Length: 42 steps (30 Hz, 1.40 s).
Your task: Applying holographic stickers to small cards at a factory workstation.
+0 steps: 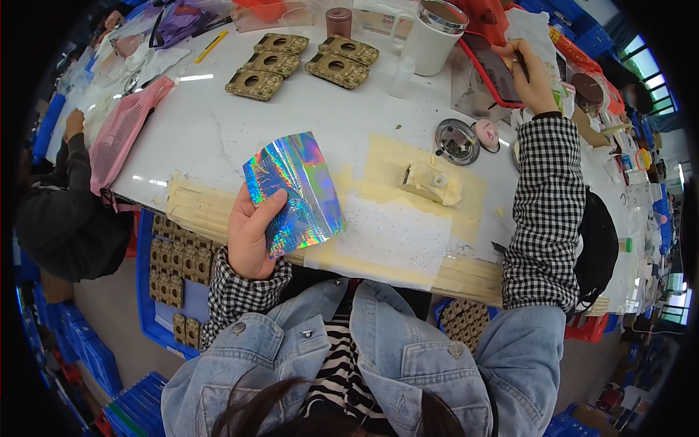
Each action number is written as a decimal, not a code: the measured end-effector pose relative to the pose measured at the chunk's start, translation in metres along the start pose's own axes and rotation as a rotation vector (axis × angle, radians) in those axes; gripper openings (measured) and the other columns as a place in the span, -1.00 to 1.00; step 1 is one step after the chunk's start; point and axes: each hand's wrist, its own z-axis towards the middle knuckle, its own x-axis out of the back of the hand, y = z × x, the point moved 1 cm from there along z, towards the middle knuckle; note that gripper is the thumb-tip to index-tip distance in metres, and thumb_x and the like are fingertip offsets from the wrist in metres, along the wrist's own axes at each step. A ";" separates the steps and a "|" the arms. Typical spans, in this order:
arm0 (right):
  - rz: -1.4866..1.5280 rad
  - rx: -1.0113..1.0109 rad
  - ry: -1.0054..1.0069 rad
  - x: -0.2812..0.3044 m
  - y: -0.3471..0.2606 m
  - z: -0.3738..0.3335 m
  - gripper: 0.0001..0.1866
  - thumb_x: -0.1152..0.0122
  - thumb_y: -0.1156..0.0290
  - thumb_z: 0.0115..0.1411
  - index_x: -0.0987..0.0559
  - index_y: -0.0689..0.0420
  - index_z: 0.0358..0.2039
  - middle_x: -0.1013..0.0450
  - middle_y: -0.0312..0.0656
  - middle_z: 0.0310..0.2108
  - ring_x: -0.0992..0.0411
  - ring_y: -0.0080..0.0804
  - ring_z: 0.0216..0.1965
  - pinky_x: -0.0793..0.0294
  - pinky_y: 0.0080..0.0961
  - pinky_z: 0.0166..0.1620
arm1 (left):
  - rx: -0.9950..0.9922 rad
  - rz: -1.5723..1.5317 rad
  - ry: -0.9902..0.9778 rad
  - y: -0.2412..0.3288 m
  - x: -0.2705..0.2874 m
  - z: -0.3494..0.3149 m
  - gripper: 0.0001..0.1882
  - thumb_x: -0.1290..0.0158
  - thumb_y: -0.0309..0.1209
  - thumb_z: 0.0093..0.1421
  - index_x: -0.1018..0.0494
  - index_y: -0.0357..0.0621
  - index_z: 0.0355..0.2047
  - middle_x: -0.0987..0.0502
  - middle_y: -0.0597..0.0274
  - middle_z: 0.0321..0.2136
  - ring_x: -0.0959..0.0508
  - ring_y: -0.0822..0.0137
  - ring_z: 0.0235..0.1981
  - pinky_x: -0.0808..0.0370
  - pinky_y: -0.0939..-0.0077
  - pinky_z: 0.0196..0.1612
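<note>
Left hand: the left hand (251,233) is at the near edge of the desk (211,131), fingers curled closed around the lower left side of a holographic sheet (295,191), thumb pressed flat on its face.
Holographic sheet: a shiny rainbow-coloured rectangle, tilted, lifted a little over the desk near the middle of its near edge.
Right hand: the right hand (528,73) reaches to the far right corner of the desk, fingers pinched shut on a thin dark pen-like tool (520,64), its tip on a tablet in a red case (489,69).
Desk: white surface, with a yellowish taped patch (437,156) just right of the sheet and a small cream block (429,182) lying on it.
Far edge: five gold-patterned flat packets (302,62) with round holes, a white mug (429,36) with a metal rim beside them.
Right of centre: a round metal lid (456,140) and a small pink round thing (486,133), touching or nearly so.
Left edge: a pink mesh bag (124,131); another person's hand (74,124) and dark sleeve are beyond it.
Below the desk: a blue tray (149,320) holds more gold packets.
</note>
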 end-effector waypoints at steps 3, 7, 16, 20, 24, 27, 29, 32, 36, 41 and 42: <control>0.080 -0.012 0.017 -0.003 -0.001 -0.002 -0.80 0.17 0.72 0.22 -0.34 0.21 -0.19 -0.49 -0.09 -0.22 -0.46 -0.37 -0.02 -0.38 -0.56 0.02 | 0.013 -0.008 0.010 0.002 -0.001 0.002 -0.61 -0.01 -0.58 0.20 -0.28 -0.25 0.05 -0.50 0.15 -0.12 -0.55 0.38 -0.16 -0.52 0.45 -0.09; 0.208 -0.154 0.020 0.010 -0.016 -0.015 -0.79 0.19 0.71 0.21 -0.32 0.17 -0.18 -0.50 -0.14 -0.22 -0.43 -0.47 -0.04 -0.35 -0.61 0.02 | 0.030 0.001 0.009 0.001 0.002 0.003 -0.62 -0.01 -0.58 0.20 -0.28 -0.25 0.04 -0.50 0.15 -0.12 -0.55 0.38 -0.15 -0.52 0.45 -0.08; 0.005 -0.079 -0.121 0.050 -0.007 -0.032 -0.82 0.22 0.73 0.12 -0.31 0.20 -0.31 -0.51 -0.16 -0.35 -0.45 -0.51 -0.18 -0.29 -0.61 -0.08 | -0.019 0.007 0.038 -0.003 -0.001 0.003 -0.63 0.00 -0.59 0.19 -0.29 -0.26 0.03 -0.51 0.14 -0.13 -0.55 0.36 -0.16 -0.54 0.44 -0.09; -0.029 -0.099 -0.158 0.056 -0.011 -0.036 -0.82 0.22 0.74 0.10 -0.30 0.20 -0.35 -0.47 -0.19 -0.41 -0.47 -0.48 -0.21 -0.30 -0.59 -0.09 | -0.029 0.019 0.042 -0.006 -0.001 0.006 -0.62 -0.01 -0.59 0.19 -0.28 -0.26 0.03 -0.50 0.14 -0.13 -0.55 0.36 -0.17 -0.54 0.44 -0.09; 0.014 -0.053 -0.179 0.051 -0.018 -0.032 -0.83 0.22 0.75 0.09 -0.28 0.20 -0.36 -0.40 -0.20 -0.43 -0.48 -0.46 -0.21 -0.30 -0.60 -0.10 | -0.043 0.023 0.047 -0.005 -0.002 0.006 -0.63 -0.01 -0.59 0.19 -0.29 -0.26 0.03 -0.51 0.14 -0.14 -0.55 0.37 -0.17 -0.54 0.45 -0.09; 0.022 -0.031 -0.223 0.051 -0.018 -0.032 -0.82 0.23 0.75 0.08 -0.27 0.20 -0.36 -0.37 -0.20 -0.43 -0.48 -0.47 -0.19 -0.30 -0.61 -0.12 | -0.041 0.029 0.046 -0.007 -0.001 0.006 -0.62 -0.01 -0.60 0.19 -0.29 -0.25 0.03 -0.50 0.15 -0.14 -0.55 0.37 -0.17 -0.54 0.45 -0.10; 0.023 -0.062 -0.223 0.051 -0.019 -0.034 -0.82 0.24 0.75 0.08 -0.27 0.19 -0.37 -0.38 -0.21 -0.43 -0.49 -0.47 -0.20 -0.30 -0.62 -0.13 | -0.045 0.029 0.045 -0.008 -0.001 0.006 -0.62 -0.01 -0.60 0.19 -0.29 -0.25 0.03 -0.50 0.15 -0.14 -0.55 0.37 -0.17 -0.54 0.46 -0.10; 0.059 -0.062 -0.197 0.051 -0.017 -0.035 -0.82 0.23 0.75 0.08 -0.27 0.18 -0.38 -0.40 -0.21 -0.44 -0.47 -0.49 -0.22 -0.29 -0.63 -0.13 | -0.058 0.021 0.052 -0.008 -0.004 0.005 -0.62 -0.01 -0.60 0.19 -0.29 -0.25 0.03 -0.50 0.16 -0.14 -0.55 0.37 -0.17 -0.53 0.45 -0.09; 0.031 -0.050 -0.200 0.051 -0.018 -0.033 -0.82 0.24 0.75 0.09 -0.27 0.17 -0.37 -0.39 -0.23 -0.44 -0.45 -0.52 -0.24 -0.27 -0.65 -0.14 | -0.066 0.028 0.065 -0.008 -0.005 0.005 -0.62 -0.02 -0.60 0.19 -0.29 -0.25 0.03 -0.50 0.16 -0.13 -0.54 0.36 -0.15 -0.52 0.45 -0.08; 0.059 -0.061 -0.206 0.050 -0.013 -0.036 -0.82 0.24 0.74 0.10 -0.27 0.17 -0.37 -0.38 -0.22 -0.43 -0.45 -0.54 -0.25 -0.26 -0.66 -0.19 | -0.055 0.049 0.043 -0.008 -0.001 0.006 -0.61 -0.02 -0.60 0.19 -0.28 -0.26 0.04 -0.49 0.15 -0.11 -0.53 0.36 -0.13 -0.52 0.44 -0.07; 0.061 -0.058 -0.211 0.050 -0.012 -0.036 -0.82 0.24 0.74 0.09 -0.27 0.17 -0.37 -0.38 -0.22 -0.43 -0.45 -0.54 -0.24 -0.25 -0.66 -0.21 | -0.060 0.043 0.044 -0.008 -0.003 0.006 -0.61 -0.02 -0.60 0.19 -0.28 -0.26 0.04 -0.49 0.15 -0.12 -0.53 0.36 -0.14 -0.52 0.44 -0.07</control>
